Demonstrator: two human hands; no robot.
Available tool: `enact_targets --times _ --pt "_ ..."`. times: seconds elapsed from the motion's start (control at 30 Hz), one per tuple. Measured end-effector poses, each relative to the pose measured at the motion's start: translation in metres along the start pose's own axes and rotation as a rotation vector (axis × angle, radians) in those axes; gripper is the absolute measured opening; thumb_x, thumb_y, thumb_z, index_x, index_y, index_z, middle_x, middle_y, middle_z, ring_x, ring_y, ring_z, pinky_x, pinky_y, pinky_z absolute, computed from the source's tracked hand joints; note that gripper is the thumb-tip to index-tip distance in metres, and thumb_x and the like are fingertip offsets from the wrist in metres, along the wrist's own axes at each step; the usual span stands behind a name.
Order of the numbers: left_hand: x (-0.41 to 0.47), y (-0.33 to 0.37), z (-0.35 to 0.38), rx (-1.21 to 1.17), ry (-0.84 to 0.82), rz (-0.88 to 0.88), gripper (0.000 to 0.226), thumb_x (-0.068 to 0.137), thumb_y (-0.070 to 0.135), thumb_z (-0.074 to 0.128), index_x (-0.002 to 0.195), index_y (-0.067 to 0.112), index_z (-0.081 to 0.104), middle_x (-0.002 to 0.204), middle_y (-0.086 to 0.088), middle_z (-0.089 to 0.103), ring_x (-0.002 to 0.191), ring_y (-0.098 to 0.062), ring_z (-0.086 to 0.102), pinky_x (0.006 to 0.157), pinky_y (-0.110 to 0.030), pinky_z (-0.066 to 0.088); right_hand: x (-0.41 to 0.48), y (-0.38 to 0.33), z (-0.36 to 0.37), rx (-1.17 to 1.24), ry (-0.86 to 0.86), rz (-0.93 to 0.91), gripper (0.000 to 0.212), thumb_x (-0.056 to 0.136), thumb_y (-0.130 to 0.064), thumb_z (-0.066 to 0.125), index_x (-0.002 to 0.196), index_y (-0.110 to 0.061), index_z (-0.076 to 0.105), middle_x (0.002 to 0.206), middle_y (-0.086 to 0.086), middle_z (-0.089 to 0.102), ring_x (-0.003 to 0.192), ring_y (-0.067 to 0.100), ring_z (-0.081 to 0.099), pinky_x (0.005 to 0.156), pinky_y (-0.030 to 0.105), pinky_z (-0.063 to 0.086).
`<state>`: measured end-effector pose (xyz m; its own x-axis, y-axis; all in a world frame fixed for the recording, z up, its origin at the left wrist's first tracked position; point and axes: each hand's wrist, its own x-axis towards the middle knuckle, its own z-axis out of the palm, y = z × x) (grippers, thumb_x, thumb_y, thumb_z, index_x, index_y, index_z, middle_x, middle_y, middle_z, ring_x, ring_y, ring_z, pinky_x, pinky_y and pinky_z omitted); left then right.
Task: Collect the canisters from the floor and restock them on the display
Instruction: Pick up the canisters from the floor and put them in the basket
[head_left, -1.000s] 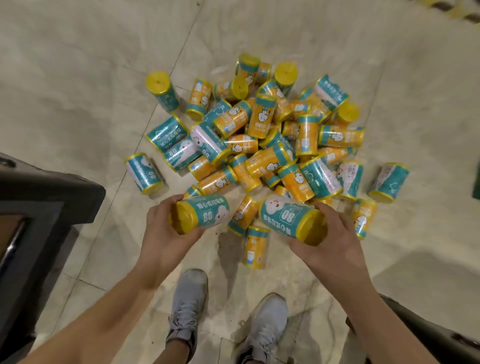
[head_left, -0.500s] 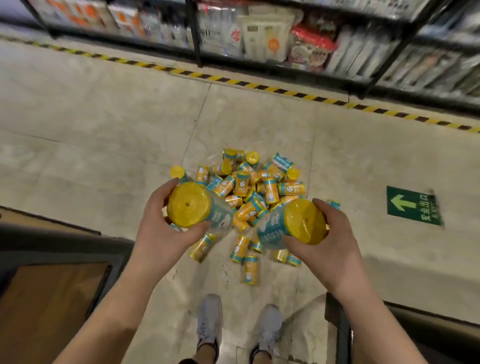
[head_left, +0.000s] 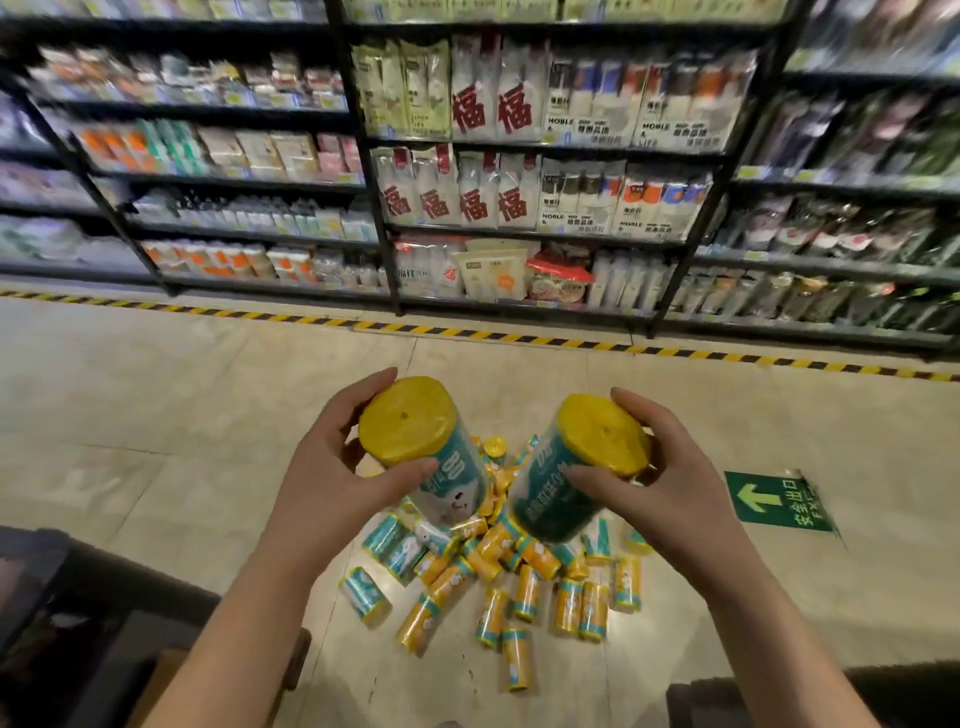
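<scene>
The left canister (head_left: 451, 480) carries a white "80" on its teal label. The lettering on the right canister (head_left: 553, 501) is too tilted to read. On the shelves (head_left: 519, 143), white bags (head_left: 491, 111) show a big red "福", and the packs (head_left: 592, 111) beside them say "NOBLE" and "LIFE". A green floor sign (head_left: 776, 501) has a white arrow and "安全出口".

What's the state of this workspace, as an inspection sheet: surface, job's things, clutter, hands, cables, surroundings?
Surface: beige tiled floor, green arrow sign stuck on it at right.
Job's things: left canister and right canister, teal with yellow lids, held above pile of canisters lying on the floor.
Clutter: nothing seen.
Hands: left hand grips left canister; right hand grips right canister.
Cables: nothing seen.
Surroundings: stocked shelves behind striped tape; dark fixture at lower left.
</scene>
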<state>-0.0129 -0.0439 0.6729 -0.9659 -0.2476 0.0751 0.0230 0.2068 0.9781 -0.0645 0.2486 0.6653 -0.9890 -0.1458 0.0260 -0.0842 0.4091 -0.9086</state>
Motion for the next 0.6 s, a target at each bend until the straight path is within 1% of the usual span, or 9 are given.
enact_targets --times 0.07,0.1,0.13,0.17,0.23,0.33,0.4,0.5,0.6 --pt "-0.003 0.011 -0.005 0.013 0.01 0.018 0.085 0.055 0.037 0.095 0.13 0.048 0.059 0.129 0.015 0.063 0.118 -0.009 0.062 0.098 -0.04 0.055 0.003 -0.012 0.001 0.006 -0.02 -0.025 0.085 0.069 -0.038 0.089 0.142 -0.044 0.046 0.135 -0.016 0.051 0.111 -0.003 0.055 0.071 0.007 0.051" --pt "-0.005 0.014 -0.006 0.022 0.027 0.025 0.084 0.056 0.035 0.099 0.129 0.049 0.06 0.128 0.016 0.063 0.117 -0.007 0.062 0.097 -0.036 0.055 0.005 -0.017 0.002 0.003 -0.038 -0.038 0.086 0.068 -0.038 0.09 0.143 -0.044 0.046 0.135 -0.015 0.051 0.111 -0.004 0.054 0.071 0.006 0.051" --pt "-0.008 0.018 -0.008 0.031 0.045 0.031 0.083 0.056 0.034 0.097 0.129 0.048 0.06 0.127 0.018 0.063 0.116 -0.004 0.061 0.095 -0.031 0.056 0.008 -0.021 0.003 -0.003 -0.054 -0.055 0.087 0.068 -0.039 0.09 0.143 -0.043 0.046 0.135 -0.015 0.051 0.111 -0.004 0.054 0.072 0.006 0.051" --pt "-0.011 0.02 -0.009 0.041 0.063 0.036 0.081 0.056 0.035 0.093 0.129 0.047 0.06 0.126 0.019 0.063 0.115 0.0 0.06 0.092 -0.026 0.056 0.011 -0.026 0.003 -0.01 -0.069 -0.073 0.087 0.067 -0.039 0.091 0.142 -0.043 0.047 0.135 -0.015 0.052 0.112 -0.002 0.055 0.073 0.008 0.051" --pt "-0.019 0.026 -0.011 0.053 0.091 0.039 0.081 0.054 0.038 0.088 0.13 0.045 0.06 0.125 0.02 0.062 0.113 0.004 0.06 0.087 -0.017 0.055 0.017 -0.033 0.006 -0.018 -0.101 -0.111 0.087 0.064 -0.039 0.093 0.14 -0.042 0.05 0.135 -0.015 0.052 0.114 0.001 0.055 0.079 0.013 0.049" --pt "-0.037 0.032 -0.01 0.094 0.156 0.024 0.082 0.054 0.039 0.089 0.13 0.044 0.06 0.126 0.018 0.062 0.112 0.006 0.059 0.083 -0.011 0.052 0.028 -0.04 0.01 0.011 -0.188 -0.186 0.087 0.059 -0.047 0.094 0.136 -0.041 0.054 0.133 -0.014 0.056 0.116 0.006 0.057 0.088 0.023 0.051" --pt "-0.051 0.034 -0.009 0.126 0.227 0.005 0.082 0.054 0.04 0.09 0.13 0.045 0.059 0.127 0.019 0.062 0.115 0.005 0.059 0.083 -0.011 0.052 0.036 -0.044 0.013 0.016 -0.259 -0.24 0.087 0.058 -0.049 0.095 0.135 -0.041 0.055 0.132 -0.015 0.057 0.117 0.006 0.058 0.093 0.028 0.052" --pt "-0.078 0.036 -0.004 0.179 0.35 -0.045 0.082 0.055 0.046 0.09 0.13 0.049 0.057 0.127 0.023 0.061 0.118 0.004 0.056 0.09 -0.017 0.052 0.044 -0.051 0.02 0.007 -0.373 -0.314 0.084 0.061 -0.046 0.094 0.135 -0.042 0.055 0.132 -0.018 0.056 0.117 0.004 0.057 0.095 0.028 0.051" --pt "-0.113 0.038 0.001 0.195 0.476 -0.108 0.08 0.06 0.04 0.094 0.13 0.05 0.057 0.127 0.023 0.061 0.119 0.003 0.057 0.097 -0.024 0.053 0.042 -0.06 0.035 -0.013 -0.517 -0.408 0.083 0.062 -0.051 0.091 0.136 -0.043 0.053 0.131 -0.023 0.053 0.116 -0.002 0.054 0.091 0.017 0.046"
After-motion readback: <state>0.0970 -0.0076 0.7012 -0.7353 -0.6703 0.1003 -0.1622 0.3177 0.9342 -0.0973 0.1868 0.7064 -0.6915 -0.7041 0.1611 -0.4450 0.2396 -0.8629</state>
